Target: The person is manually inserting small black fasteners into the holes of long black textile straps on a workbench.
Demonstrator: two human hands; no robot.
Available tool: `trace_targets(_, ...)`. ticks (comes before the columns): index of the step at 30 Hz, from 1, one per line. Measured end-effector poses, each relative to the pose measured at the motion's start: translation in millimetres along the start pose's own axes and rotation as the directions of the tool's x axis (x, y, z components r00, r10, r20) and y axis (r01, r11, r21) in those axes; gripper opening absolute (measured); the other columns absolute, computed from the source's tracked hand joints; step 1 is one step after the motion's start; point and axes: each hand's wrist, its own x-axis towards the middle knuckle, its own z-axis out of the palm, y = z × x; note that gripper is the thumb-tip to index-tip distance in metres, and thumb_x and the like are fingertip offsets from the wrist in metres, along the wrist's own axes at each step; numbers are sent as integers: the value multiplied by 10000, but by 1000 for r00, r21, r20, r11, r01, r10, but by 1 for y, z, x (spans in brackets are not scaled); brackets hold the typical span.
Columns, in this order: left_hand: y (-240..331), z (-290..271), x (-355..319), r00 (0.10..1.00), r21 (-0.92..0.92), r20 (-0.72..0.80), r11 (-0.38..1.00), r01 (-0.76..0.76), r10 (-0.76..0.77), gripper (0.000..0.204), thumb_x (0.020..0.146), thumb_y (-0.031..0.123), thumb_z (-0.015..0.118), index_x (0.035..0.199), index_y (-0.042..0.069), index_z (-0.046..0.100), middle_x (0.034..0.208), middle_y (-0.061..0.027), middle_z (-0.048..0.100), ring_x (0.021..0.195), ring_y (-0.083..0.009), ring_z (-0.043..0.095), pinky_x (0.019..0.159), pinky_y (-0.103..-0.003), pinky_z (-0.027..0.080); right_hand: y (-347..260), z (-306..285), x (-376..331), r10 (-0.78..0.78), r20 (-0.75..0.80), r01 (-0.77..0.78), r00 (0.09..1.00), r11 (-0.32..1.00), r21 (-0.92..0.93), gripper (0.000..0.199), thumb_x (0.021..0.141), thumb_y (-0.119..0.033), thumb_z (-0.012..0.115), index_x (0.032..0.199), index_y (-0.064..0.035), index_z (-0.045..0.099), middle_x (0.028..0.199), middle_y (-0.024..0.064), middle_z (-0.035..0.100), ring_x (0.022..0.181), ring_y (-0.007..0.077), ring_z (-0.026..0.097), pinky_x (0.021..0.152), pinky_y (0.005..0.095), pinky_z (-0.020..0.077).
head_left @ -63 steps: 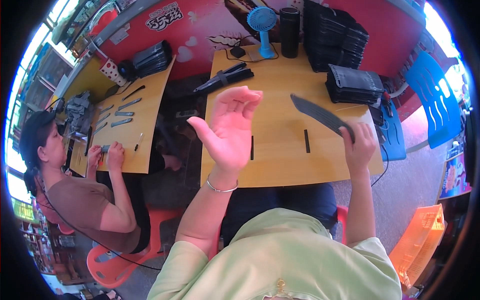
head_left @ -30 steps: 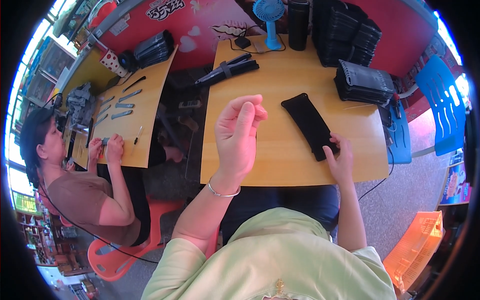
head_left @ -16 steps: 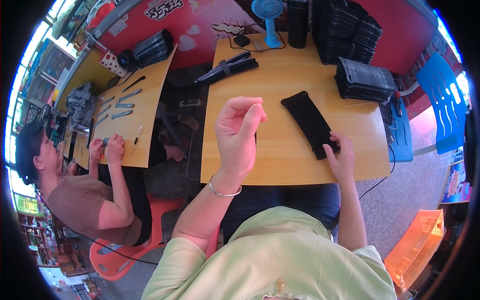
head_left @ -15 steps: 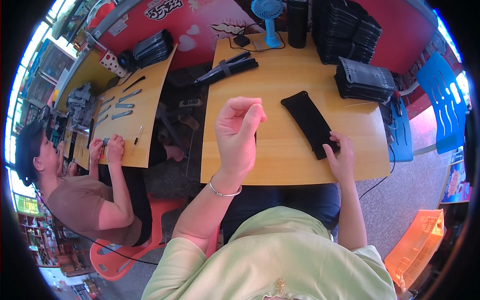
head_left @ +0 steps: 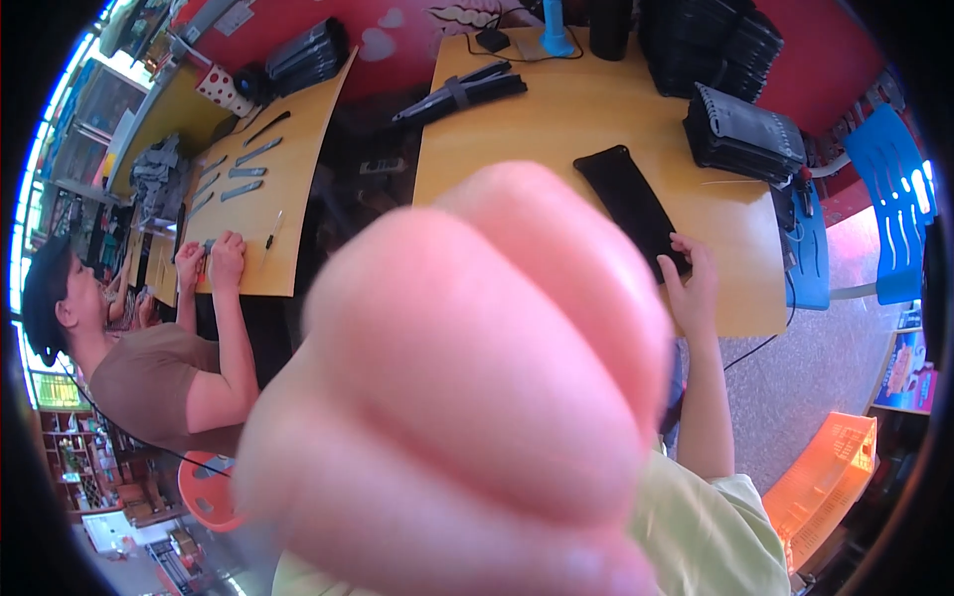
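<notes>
Left fingers (head_left: 477,348) clenched, blurred, hiding part of the table (head_left: 740,238), right fingers (head_left: 700,252) grasping a flat black piece (head_left: 624,189)

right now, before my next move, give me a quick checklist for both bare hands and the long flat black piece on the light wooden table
1. Right hand at the long flat black piece: ok, fingers at its near end.
2. Firm grip there: cannot tell, the grip is too small to judge.
3. Piece lying on the light wooden table: ok.
4. Left hand out of the camera's way: not ok, it looms blurred and hides the table's near left part.
5. Left hand holding nothing: cannot tell, its fingertips are not clear.
6. Piece apart from the dark stack of flat pieces to its right: ok, a gap shows.
</notes>
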Motion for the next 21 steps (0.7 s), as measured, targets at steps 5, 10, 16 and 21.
trace_targets(5,5,1,1,999,-12,33,1000,-7,8,401,664,448,783,725,181,491,767,47,464,684,-125,441,604,-236,350,-5,-9,-6,46,-18,-46,999,999,-2,301,765,-90,679,1045,-27,587,912,116,593,889,252,565,802,338,453)
trace_targets(10,7,0,-5,999,11,47,1000,-17,16,406,660,452,785,722,181,489,767,47,462,686,-126,438,603,-236,345,-3,-6,-6,31,-29,-32,999,999,-19,298,765,-95,679,1042,-29,590,914,117,595,889,252,566,798,338,455)
trace_targets(16,2,-3,-4,996,13,83,999,-36,35,411,656,456,786,719,181,488,768,48,461,687,-126,434,601,-236,340,-3,-8,-5,32,15,-32,999,999,-43,290,780,-55,651,1059,-19,580,955,115,592,919,232,565,814,334,447)
trace_targets(21,3,-6,-11,994,40,105,998,-45,41,415,652,460,788,716,182,487,768,48,459,689,-126,431,600,-236,335,-2,-5,-9,20,-30,-20,999,1000,-17,296,759,-102,686,1032,-34,596,919,114,600,885,249,568,786,336,456)
